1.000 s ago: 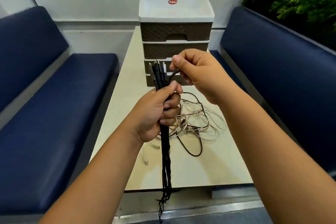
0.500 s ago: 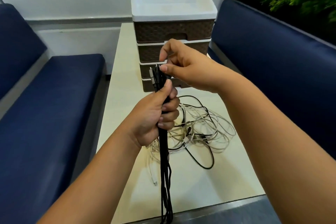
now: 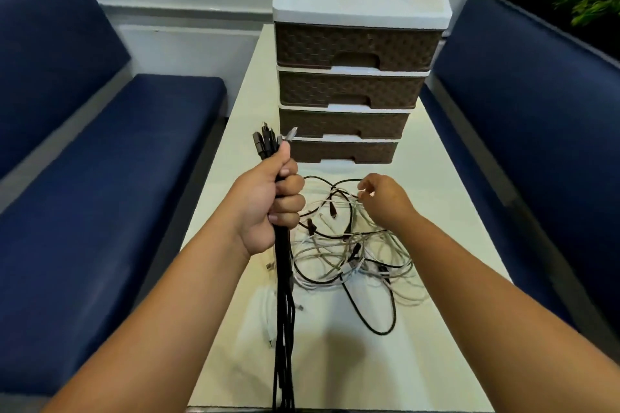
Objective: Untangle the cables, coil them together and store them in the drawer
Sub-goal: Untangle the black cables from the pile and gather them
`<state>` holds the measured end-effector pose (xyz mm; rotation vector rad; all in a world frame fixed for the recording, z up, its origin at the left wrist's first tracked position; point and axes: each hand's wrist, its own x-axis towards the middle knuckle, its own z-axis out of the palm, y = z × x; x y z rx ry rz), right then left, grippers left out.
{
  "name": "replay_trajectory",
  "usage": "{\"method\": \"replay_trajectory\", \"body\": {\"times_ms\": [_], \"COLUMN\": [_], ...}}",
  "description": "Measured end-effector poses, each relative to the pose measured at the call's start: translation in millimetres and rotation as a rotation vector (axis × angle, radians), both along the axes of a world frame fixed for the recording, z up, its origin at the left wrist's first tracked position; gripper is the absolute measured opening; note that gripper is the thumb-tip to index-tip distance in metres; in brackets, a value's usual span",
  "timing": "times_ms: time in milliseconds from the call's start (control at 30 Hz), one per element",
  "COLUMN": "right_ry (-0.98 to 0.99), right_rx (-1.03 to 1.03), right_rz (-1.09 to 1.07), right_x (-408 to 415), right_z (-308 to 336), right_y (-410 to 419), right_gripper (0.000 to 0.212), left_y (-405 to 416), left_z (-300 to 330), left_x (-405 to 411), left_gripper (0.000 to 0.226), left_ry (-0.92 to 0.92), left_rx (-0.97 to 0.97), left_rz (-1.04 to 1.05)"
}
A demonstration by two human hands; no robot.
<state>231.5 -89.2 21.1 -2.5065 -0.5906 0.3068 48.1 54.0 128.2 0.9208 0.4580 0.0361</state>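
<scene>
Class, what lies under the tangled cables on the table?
Under the tangled cables only the pale table shows through the loops. Anything beneath the densest knot is hidden.

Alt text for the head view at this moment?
The left hand grips a bundle of black cables upright while the right hand reaches into a cable tangle on the table, before a closed four-drawer unit.
</scene>
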Motion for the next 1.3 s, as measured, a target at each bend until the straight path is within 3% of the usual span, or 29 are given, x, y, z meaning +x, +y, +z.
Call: {"method": "replay_trajectory", "body": {"times_ms": [100, 167, 233, 300, 367, 467, 567, 667, 833, 1033, 1167, 1300], "right_ry": [-0.008, -0.173, -0.288, -0.091, 0.121, 0.113, 0.114, 0.236, 0.612, 1.22, 1.323, 1.228], "right_rx": [-0.124, -0.152, -0.045, -0.075, -0.298, -0.414, -0.194, 0.182, 0.808, 1.522, 1.596, 1.321], "right_rz": [0.024, 0.096, 0.239, 0.464, 0.654, 0.736, 0.656, 0.46, 0.182, 0.013, -0.01, 0.377], "right_x": [10, 7, 0, -10, -21, -24, -11, 4, 13, 21, 12, -11], "right_z": [-15, -16, -10, 2, 7, 8, 34, 86, 163, 185, 186, 187], "right_y": [1, 7, 16, 27, 37, 41, 39, 36, 18, 5, 3, -7], "right_gripper": [0.032, 0.031, 0.024, 0.032, 0.04, 0.029, 0.02, 0.022, 0.026, 0.029, 0.034, 0.029], "left_y": [-2, -3, -3, -4, -5, -6, -8, -10, -14, -21, -26, -33], "left_z": [-1, -2, -2, -2, -2, 0, 3, 7, 8, 10, 11, 12], "left_x": [2, 3, 4, 4, 5, 6, 7, 8, 17, 24, 26, 31], "left_gripper": [0.047, 0.047, 0.047, 0.047, 0.047, 0.046, 0.045, 0.043, 0.039, 0.032, 0.039, 0.053], "left_ry": [0.018, 0.031, 0.036, 0.042, 0.046, 0.055, 0.067, 0.063, 0.066, 0.071, 0.057, 0.07], "left_rx": [0.004, 0.008, 0.01, 0.013, 0.02, 0.032, 0.07, 0.099, 0.101, 0.151, 0.163, 0.132], "left_rz": [0.053, 0.087, 0.114, 0.136, 0.15, 0.159, 0.156, 0.15, 0.15, 0.122, 0.04, -0.026]}}
